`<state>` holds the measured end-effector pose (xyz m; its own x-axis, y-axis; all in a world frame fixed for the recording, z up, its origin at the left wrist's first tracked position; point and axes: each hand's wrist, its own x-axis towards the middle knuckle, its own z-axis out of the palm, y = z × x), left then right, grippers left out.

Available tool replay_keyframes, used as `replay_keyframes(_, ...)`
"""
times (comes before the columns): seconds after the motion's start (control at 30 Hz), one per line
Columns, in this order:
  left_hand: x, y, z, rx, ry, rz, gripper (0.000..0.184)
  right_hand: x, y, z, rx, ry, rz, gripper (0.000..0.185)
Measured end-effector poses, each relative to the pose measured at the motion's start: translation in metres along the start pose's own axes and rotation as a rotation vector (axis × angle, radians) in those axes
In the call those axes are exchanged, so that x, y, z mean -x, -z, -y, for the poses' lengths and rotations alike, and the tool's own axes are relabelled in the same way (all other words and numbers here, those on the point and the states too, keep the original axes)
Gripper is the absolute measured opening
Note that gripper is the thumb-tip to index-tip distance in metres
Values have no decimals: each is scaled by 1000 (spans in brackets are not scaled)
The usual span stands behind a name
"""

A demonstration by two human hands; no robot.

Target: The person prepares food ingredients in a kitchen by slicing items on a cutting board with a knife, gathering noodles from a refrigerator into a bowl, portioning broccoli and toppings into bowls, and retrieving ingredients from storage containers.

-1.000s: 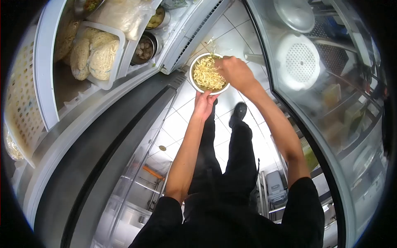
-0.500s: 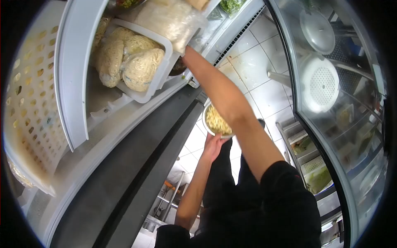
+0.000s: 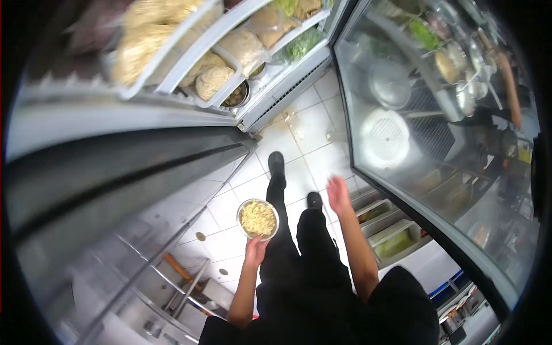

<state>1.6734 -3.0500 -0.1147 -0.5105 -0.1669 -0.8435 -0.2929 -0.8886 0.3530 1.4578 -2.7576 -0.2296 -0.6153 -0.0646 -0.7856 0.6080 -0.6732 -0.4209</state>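
Note:
My left hand (image 3: 255, 251) grips the near rim of a round bowl (image 3: 240, 225), fingers under it and thumb at the edge. Pale yellow shreds (image 3: 257, 218) fill the bowl; their exact kind is unclear. To the right, my right hand (image 3: 339, 195) hangs above the floor near the glass door (image 3: 368, 178). Motion blurs it, but its fingers look stretched out and nothing shows in them. Inside the open fridge at the top left, bundles of noodles (image 3: 214, 82) sit in a white bin, beside a metal pot (image 3: 237, 95) with dark contents.
A dark fridge door or panel (image 3: 126, 172) stands at left. Metal racks (image 3: 178, 287) are at lower left. Containers with green contents (image 3: 397, 244) stand at the right, partly behind the glass door. Leafy greens (image 3: 303, 45) lie in the fridge. The floor (image 3: 296, 172) is white tile.
My right hand has come out of the fridge and swung down to the right. The bowl in my left hand now sits lower and further left. The view has drawn back from the shelves.

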Motion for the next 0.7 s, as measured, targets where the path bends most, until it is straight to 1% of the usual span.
replay_keyframes(0.03, 22, 11, 12, 49, -26, 5, 51, 38, 55, 19, -90, 73, -113, 25)
replay_keyframes(0.07, 41, 22, 21, 100, -56, 13, 51, 78, 96, 61, -116, 47, 47, 18)
replay_keyframes(0.1, 61, 32, 29, 139, -91, 1, 50, 100, 123, 97, -286, 165, -187, 15)
replay_keyframes(0.13, 63, 63, 34, 184, -112, -2, 50, 115, 141, 124, -301, 288, -180, 15)
replay_keyframes(0.17, 89, 69, 41, 220, -146, -24, 51, 136, 132, 171, -265, 421, -177, 16)
replay_keyframes(0.2, 115, 70, 42, 240, -179, -47, 52, 153, 100, 211, -239, 560, -155, 16)
replay_keyframes(0.23, 127, 90, 52, 298, -209, -50, 52, 181, 25, 245, -238, 653, -144, 15)
replay_keyframes(0.27, 139, 115, 64, 359, -233, -63, 52, 207, -37, 262, -233, 738, -137, 14)
replay_keyframes(0.3, 156, 129, 71, 406, -269, -86, 53, 201, -38, 271, -208, 661, 9, 16)
replay_keyframes(0.33, 171, 142, 76, 458, -311, -115, 54, 173, -30, 286, -179, 570, 156, 18)
replay_keyframes(0.37, 170, 159, 88, 519, -366, -138, 54, 125, -12, 300, -146, 463, 284, 21)
replay_keyframes(0.4, 179, 172, 95, 582, -384, -107, 53, 106, -32, 302, -77, 443, 309, 24)
replay_keyframes(0.43, 197, 177, 96, 582, -438, -157, 53, 110, -49, 292, 0, 451, 325, 31)
replay_keyframes(0.47, 211, 182, 101, 598, -499, -214, 52, 116, -68, 282, 80, 468, 371, 40)
replay_keyframes(0.53, 237, 207, 111, 683, -628, -220, 52, 141, -103, 253, 185, 529, 445, 59)
replay_keyframes(0.57, 253, 218, 123, 741, -657, -248, 51, 92, -80, 267, 82, 453, 431, 59)
replay_keyframes(0.6, 251, 235, 136, 809, -676, -294, 50, 111, -111, 246, 139, 563, 218, 53)
replay_keyframes(0.63, 270, 248, 150, 830, -746, -283, 47, 94, -103, 242, 185, 588, 231, 48)
replay_keyframes(0.67, 283, 265, 160, 882, -747, -298, 44, 62, -94, 241, 211, 615, 244, 44)
replay_keyframes(0.7, 288, 286, 171, 932, -769, -342, 43, 58, -97, 229, 246, 615, 330, 35)
